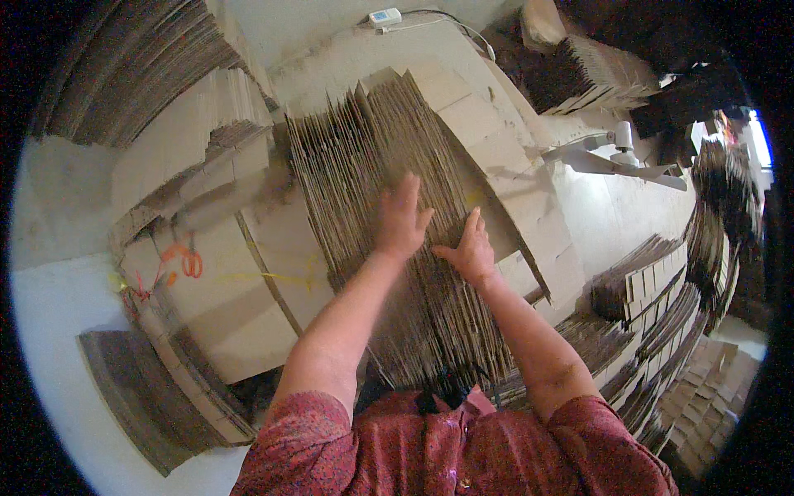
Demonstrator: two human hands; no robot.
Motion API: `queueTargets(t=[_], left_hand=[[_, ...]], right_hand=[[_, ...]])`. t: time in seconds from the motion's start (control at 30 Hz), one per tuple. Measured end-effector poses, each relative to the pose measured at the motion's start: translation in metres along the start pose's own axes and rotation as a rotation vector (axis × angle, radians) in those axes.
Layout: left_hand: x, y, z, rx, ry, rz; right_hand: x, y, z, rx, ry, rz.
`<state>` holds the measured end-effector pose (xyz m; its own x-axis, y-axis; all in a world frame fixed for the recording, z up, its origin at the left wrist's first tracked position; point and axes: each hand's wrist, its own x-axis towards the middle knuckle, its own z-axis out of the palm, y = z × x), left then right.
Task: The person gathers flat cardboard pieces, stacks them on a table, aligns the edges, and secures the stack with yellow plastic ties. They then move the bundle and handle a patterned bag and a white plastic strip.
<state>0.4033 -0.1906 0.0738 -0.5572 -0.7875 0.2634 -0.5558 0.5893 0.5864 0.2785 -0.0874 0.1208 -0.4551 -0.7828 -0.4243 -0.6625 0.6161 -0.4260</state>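
Observation:
A long row of flat cardboard pieces, packed on edge, runs away from me across a cardboard-covered surface. My left hand is over the middle of the row, its fingers stretched out and slightly blurred. To the right, my right hand lies at the row's right side with thumb and fingers spread. Neither hand grips anything; whether the palms press on the cardboard edges I cannot tell. A flat cardboard sheet leans along the right side of the row.
Orange and yellow strings lie on cardboard at left. More cardboard stacks stand at far left and lower right. A small fan is at right. A white device with a cable sits at the back.

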Motion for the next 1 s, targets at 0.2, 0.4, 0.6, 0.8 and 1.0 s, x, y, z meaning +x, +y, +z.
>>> queueTargets(t=[0.2,0.4,0.6,0.8,1.0], left_hand=[[-0.003,-0.003,0.003,-0.034,0.027,-0.079],[-0.003,-0.009,0.002,-0.055,0.021,-0.085],[-0.001,-0.003,0.0,-0.026,0.052,-0.046],[0.002,-0.003,0.001,-0.045,0.088,-0.003],[0.005,-0.001,0.001,-0.067,0.119,0.044]], right_hand=[[-0.003,-0.004,0.008,-0.017,0.084,0.034],[0.005,0.001,0.003,0.016,0.117,-0.012],[0.016,-0.022,-0.005,-0.035,0.06,-0.038],[0.023,-0.02,0.006,-0.108,0.128,-0.094],[0.031,-0.009,0.016,-0.109,0.142,-0.13]])
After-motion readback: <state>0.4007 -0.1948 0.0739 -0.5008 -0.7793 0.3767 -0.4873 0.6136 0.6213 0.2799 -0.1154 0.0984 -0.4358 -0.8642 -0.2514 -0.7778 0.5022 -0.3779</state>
